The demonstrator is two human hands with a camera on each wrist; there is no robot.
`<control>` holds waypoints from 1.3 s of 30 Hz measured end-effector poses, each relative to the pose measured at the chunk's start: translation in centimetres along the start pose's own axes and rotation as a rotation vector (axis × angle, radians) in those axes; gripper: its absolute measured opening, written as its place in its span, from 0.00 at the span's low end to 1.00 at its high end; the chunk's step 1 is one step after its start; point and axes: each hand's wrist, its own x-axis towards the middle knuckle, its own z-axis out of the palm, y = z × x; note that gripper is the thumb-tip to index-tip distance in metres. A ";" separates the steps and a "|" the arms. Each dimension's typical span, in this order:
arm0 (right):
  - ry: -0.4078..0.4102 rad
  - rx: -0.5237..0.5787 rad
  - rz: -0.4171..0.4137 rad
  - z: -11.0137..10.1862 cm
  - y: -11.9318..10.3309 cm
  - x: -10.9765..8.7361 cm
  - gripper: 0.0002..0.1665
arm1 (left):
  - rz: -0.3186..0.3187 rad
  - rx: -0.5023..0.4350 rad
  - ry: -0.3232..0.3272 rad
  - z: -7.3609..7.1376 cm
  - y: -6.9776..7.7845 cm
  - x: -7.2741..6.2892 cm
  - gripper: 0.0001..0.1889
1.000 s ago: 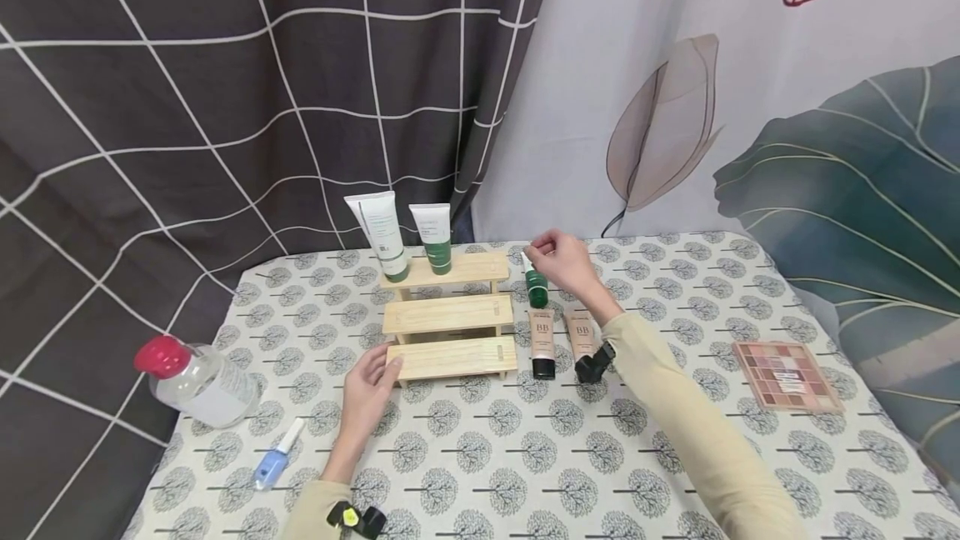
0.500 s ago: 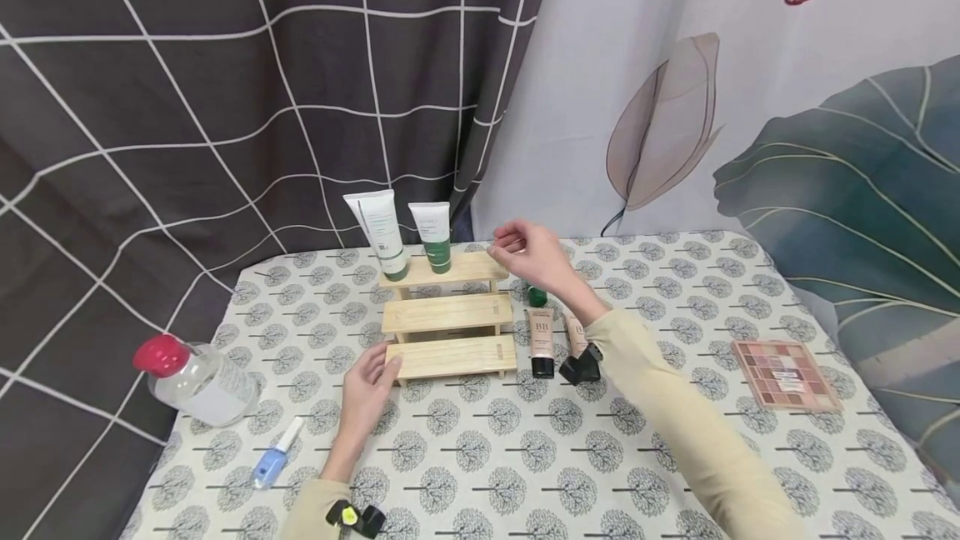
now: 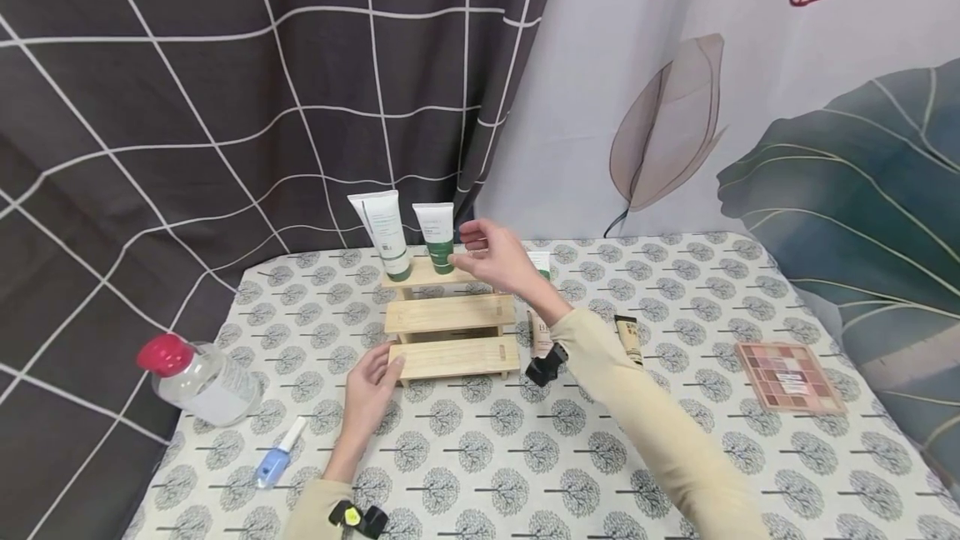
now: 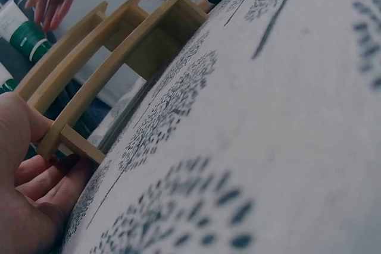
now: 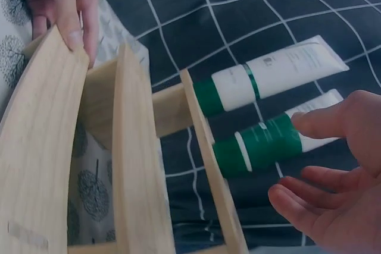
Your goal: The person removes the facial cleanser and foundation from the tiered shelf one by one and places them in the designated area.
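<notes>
A three-step wooden display rack [image 3: 450, 315] stands on the patterned tablecloth. My left hand [image 3: 369, 386] grips the left end of its lowest step, thumb above and fingers under the board [image 4: 113, 69]. Two squeeze tubes stand cap-down on the top step: a taller white one [image 3: 386, 232] at the left, leaning a little, and a shorter green-and-white one [image 3: 435, 232] beside it. Just right of the shorter tube is my right hand [image 3: 501, 258], its fingers spread and loosely bent with nothing between them. In the right wrist view, its thumb overlaps that shorter tube [image 5: 262, 147].
Right of the rack lie a partly hidden green-and-white tube [image 3: 540, 260], a beige BB cream tube [image 3: 540, 336] and a black-and-gold tube [image 3: 628, 338]. An eyeshadow palette [image 3: 789, 377] lies farther right. At left are a red-capped clear bottle [image 3: 213, 390] and blue nail polish [image 3: 276, 463].
My right hand has moved left, from above the green tube lying on the table to beside the shorter tube on the top step. The left hand keeps its grip on the rack.
</notes>
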 end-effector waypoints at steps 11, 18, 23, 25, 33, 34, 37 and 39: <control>0.053 -0.033 -0.005 2.7 0.7 1.0 0.32 | -0.001 -0.008 0.001 0.1 -0.2 0.1 0.25; 0.095 0.007 0.011 3.8 1.4 1.1 0.28 | 0.006 -0.012 -0.007 0.1 -0.2 0.0 0.25; 0.099 0.038 0.013 4.2 1.6 1.0 0.25 | 0.005 0.009 0.005 0.1 -0.2 0.1 0.26; 0.102 0.044 0.018 4.2 1.6 1.0 0.25 | 0.007 0.013 0.005 0.1 -0.3 0.1 0.25; 0.121 0.021 0.011 4.1 2.0 0.6 0.23 | -0.001 0.034 0.018 0.2 -0.5 0.2 0.25; 0.123 0.014 0.008 4.0 2.0 0.5 0.23 | 0.002 0.034 0.021 0.2 -0.5 0.1 0.25; 0.130 -0.003 0.013 3.7 2.1 0.4 0.22 | 0.008 0.036 0.021 0.1 -0.5 0.1 0.25; 0.137 -0.004 0.017 3.5 2.1 0.4 0.22 | 0.014 0.034 0.017 0.1 -0.4 0.1 0.25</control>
